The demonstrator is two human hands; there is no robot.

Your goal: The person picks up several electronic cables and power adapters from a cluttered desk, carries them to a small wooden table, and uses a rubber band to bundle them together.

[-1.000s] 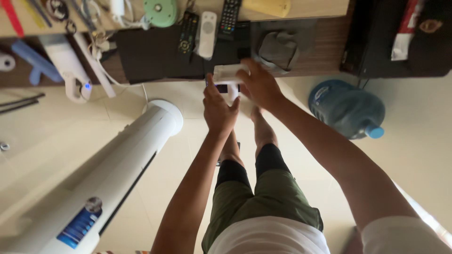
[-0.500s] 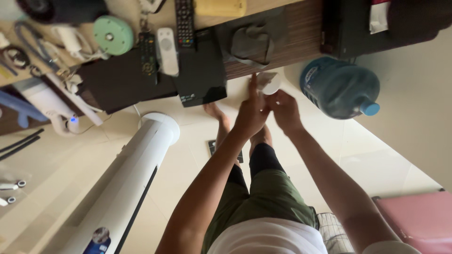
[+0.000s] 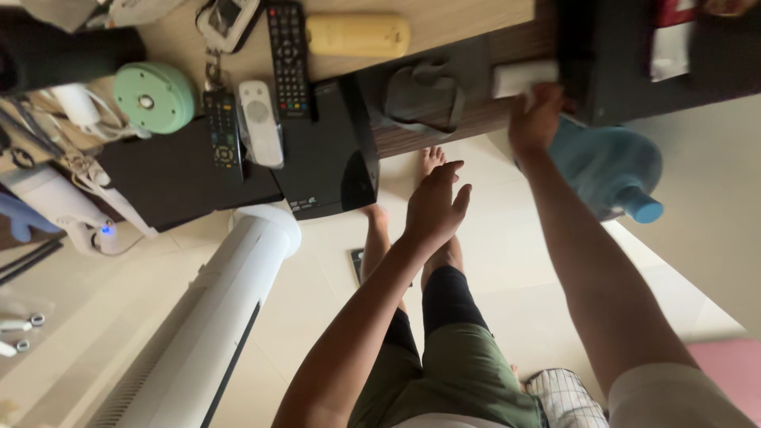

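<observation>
My right hand (image 3: 536, 120) is stretched out to the far right, gripping a small white block-shaped object (image 3: 519, 78) at the edge of the wooden table (image 3: 468, 24), beside a dark box (image 3: 634, 71). My left hand (image 3: 434, 208) hangs free over the floor with fingers apart and nothing in it. My bare feet and green shorts show below it.
On the table lie several remote controls (image 3: 287, 55), a yellow case (image 3: 358, 35), a green round disc (image 3: 154, 97), black set-top boxes (image 3: 329, 154) and a grey cloth (image 3: 424, 93). A white tower fan (image 3: 214, 317) stands at left. A blue water jug (image 3: 610, 170) lies at right.
Both hands held the white object together in front of me. Now the right hand has carried it out to the table edge at right, and the left hand has let go.
</observation>
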